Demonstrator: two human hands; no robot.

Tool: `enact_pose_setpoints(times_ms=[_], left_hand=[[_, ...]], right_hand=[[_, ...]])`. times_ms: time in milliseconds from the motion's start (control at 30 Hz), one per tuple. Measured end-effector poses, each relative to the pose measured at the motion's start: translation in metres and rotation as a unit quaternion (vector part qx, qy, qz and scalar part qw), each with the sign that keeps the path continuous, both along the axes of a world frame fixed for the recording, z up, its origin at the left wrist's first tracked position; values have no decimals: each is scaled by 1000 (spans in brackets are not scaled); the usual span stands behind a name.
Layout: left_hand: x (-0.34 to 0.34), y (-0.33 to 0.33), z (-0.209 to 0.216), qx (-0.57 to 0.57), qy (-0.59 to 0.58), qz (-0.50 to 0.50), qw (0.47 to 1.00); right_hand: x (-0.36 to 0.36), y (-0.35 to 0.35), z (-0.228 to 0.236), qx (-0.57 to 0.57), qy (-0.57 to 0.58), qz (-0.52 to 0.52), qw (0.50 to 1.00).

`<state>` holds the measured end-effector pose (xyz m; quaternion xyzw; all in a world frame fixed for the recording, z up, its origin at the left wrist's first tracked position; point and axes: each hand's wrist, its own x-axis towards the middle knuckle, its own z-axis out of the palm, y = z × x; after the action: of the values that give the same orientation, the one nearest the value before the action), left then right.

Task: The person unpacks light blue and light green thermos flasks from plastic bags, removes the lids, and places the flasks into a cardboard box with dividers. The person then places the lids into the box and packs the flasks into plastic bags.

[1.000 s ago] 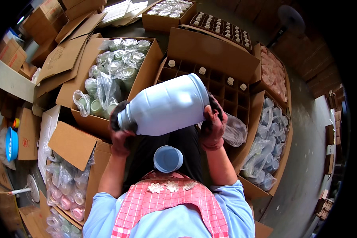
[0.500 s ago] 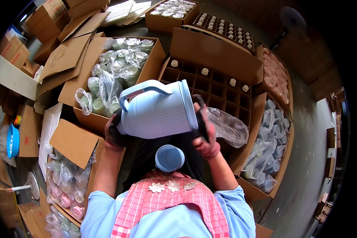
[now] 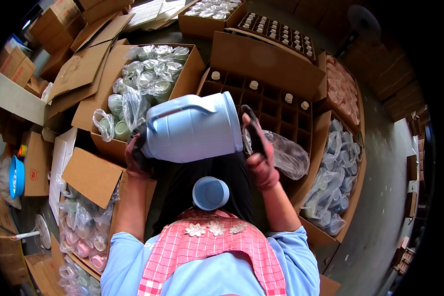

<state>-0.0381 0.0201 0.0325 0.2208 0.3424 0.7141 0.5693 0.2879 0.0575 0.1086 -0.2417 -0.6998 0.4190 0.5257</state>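
Our left hand (image 3: 139, 153), in a dark and pink glove, is clamped on the narrow end of the pale blue jug (image 3: 195, 129), handle uppermost. We hold the jug on its side above our lap, just short of the near edge of the divided carton (image 3: 266, 54). Our right hand (image 3: 260, 157), gloved alike, has thumb and fingers spread beside the jug's wide end; we cannot tell whether it touches. We see no lettering on the jug.

A blue cup (image 3: 210, 193) sits at our lap, open end up, against the pink checked apron (image 3: 207, 232). A clear bag (image 3: 287, 155) lies over the divided carton's near right corner, and four white caps (image 3: 253, 85) stand in its cells toward the far edge.

To its left we see a carton of bagged green cups (image 3: 195, 74); past its right edge, a carton of bagged bluish cups (image 3: 313, 233). On the left, a brown box (image 3: 37, 167) bears a red printed mark; the print on the stacked boxes (image 3: 52, 29) is too small for us to read. Grey floor (image 3: 370, 187) runs along the right, and a fan (image 3: 364, 19) stands in the dim far corner.
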Motion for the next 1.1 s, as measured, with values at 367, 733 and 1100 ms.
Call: enact_pose_setpoints(times_ms=[367, 733, 1100], left_hand=[[25, -6, -12, 40, 386, 93, 917], [53, -3, 9, -141, -98, -231, 958], [67, -13, 89, 323, 549, 122, 761]], right_hand=[[-1, -8, 18, -220, 117, 56, 967], [15, -5, 85, 497, -363, -37, 788], [33, 5, 28, -489, 18, -89, 867]])
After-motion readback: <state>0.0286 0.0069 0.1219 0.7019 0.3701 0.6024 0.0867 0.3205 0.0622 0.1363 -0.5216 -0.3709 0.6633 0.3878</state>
